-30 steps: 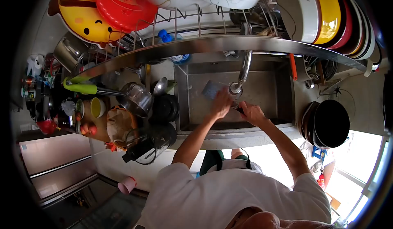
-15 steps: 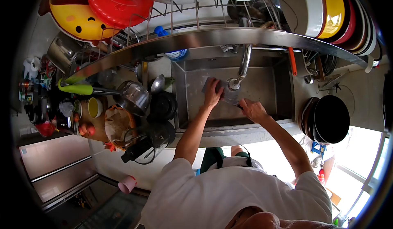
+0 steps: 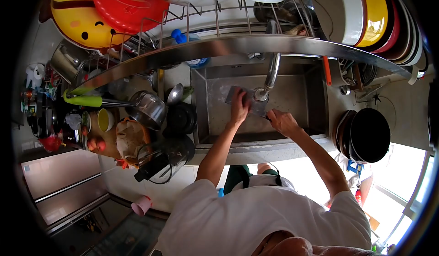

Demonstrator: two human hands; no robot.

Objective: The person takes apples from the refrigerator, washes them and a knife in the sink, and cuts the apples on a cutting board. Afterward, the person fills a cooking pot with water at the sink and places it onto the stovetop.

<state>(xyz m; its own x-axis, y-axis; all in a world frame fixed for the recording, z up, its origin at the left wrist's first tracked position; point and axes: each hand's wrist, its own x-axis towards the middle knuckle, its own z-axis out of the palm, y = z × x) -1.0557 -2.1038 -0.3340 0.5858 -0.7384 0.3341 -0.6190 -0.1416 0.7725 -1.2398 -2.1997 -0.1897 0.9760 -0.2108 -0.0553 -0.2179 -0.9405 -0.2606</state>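
Note:
Over the sink (image 3: 315, 105), below the faucet (image 3: 273, 71), a cleaver (image 3: 259, 106) with a broad grey blade lies slantwise between my hands. My right hand (image 3: 282, 122) is closed round its handle at the lower right end. My left hand (image 3: 240, 106) grips the blade toward its far left end, fingers curled over the flat. The faucet's spout hangs right above the blade and hides a part of it. Fine detail of the left fingertips is blurred.
A steel rack edge (image 3: 238, 45) crosses in front of the sink. Left of it stand a saucepan (image 3: 148, 109), a ladle (image 3: 175, 94) and a glass blender jug (image 3: 176, 153). Black pans (image 3: 370, 135) stand at the right, and an orange handle (image 3: 327, 71) hangs by the sink.
My left hand has shifted slightly along the blade, and its fingers are more blurred. My right hand keeps its grip on the handle. The view has moved very slightly.

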